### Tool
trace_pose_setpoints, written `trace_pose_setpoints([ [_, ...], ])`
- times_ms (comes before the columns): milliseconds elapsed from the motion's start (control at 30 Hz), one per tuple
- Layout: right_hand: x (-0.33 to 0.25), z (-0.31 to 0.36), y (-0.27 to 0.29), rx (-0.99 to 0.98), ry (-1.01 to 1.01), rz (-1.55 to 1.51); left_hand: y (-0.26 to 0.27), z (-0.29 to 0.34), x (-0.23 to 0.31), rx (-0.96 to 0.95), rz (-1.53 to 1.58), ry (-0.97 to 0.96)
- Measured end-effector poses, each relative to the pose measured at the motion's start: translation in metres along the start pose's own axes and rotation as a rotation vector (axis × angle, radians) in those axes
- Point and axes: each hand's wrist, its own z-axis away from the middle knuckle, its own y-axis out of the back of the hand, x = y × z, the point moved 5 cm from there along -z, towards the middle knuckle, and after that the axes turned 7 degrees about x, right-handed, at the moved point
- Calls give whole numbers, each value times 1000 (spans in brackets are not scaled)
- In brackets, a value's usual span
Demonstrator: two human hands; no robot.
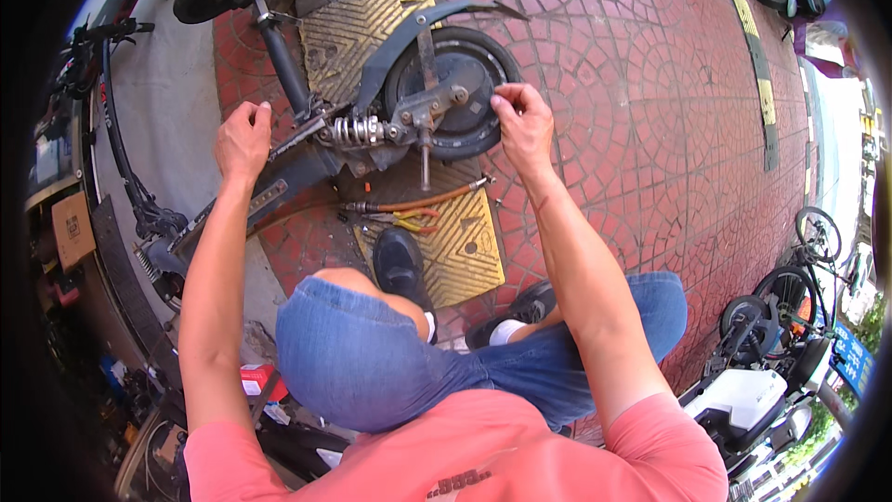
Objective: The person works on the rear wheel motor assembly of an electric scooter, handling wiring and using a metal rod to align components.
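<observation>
– as you look left of the wheel [478, 85] beside the spring [358, 131], any print?
– a cardboard box [72, 228], dark marks; nearer, left hand [243, 144], fingers curled, contents hidden.
– and at the wheel's right edge?
– right hand [528, 133], thumb-to-forefinger pinch; i can't tell if anything's held.

Got lettering on the pink shirt [520, 437] at 6 o'clock, blue sign [849, 353] near 4, cardboard box [72, 231] at 9.

both arms [212, 302] reach forward, fingers [531, 100] curled inward.
</observation>
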Motion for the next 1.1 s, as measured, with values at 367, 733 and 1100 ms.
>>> trace_pose_setpoints([
  [367, -12, 7, -5, 14, 248, 268, 4, -11, -15, 74, 199, -57],
  [733, -14, 8, 16, -88, 137, 587, -12, -17, -20, -122, 486, 84],
  [1100, -39, -13, 50, -417, 178, 661, -9, -17, -24, -92, 421, 24],
])
